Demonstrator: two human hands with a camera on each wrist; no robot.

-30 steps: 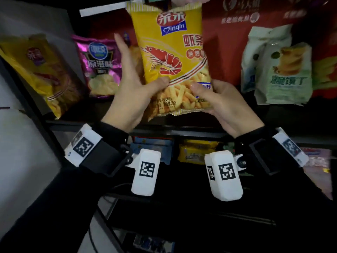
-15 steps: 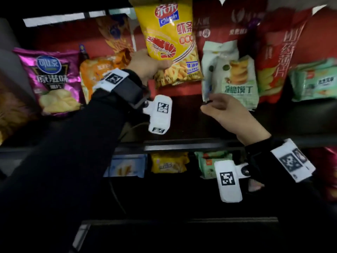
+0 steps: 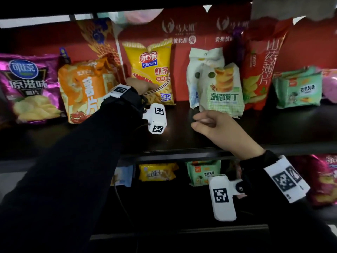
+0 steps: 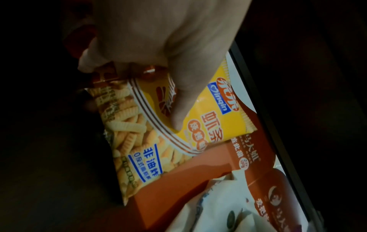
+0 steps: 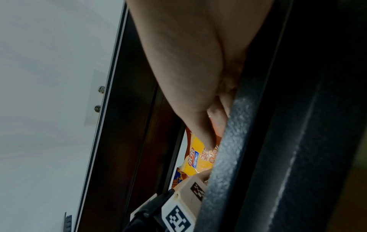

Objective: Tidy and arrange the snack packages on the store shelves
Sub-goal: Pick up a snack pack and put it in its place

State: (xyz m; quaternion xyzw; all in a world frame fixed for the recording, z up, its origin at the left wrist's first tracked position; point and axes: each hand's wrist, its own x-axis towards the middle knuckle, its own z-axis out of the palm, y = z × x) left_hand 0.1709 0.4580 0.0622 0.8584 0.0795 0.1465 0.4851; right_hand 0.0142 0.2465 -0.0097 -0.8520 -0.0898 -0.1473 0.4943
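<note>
A yellow shrimp-stick bag (image 3: 155,70) stands upright on the upper shelf (image 3: 182,143), against the red backing boxes. My left hand (image 3: 144,86) grips its lower left part. In the left wrist view the thumb (image 4: 178,109) lies across the front of the bag (image 4: 139,149) and the fingers go behind it. My right hand (image 3: 206,123) hovers over the front of the shelf, right of the bag. Its fingers are curled in with the thumb against them, and it holds nothing. The right wrist view shows the bag (image 5: 196,163) past that thumb.
On the upper shelf, a purple chip bag (image 3: 27,88) and an orange bag (image 3: 83,92) stand left of the yellow bag. A white-green bag (image 3: 224,94), a red bag (image 3: 260,66) and green packs (image 3: 299,88) stand right. Small packs (image 3: 156,172) sit on the shelf below.
The right hand let go of the yellow bag and drew back toward the shelf front. The left hand alone carried the bag in and lowered it until it stood on the shelf.
</note>
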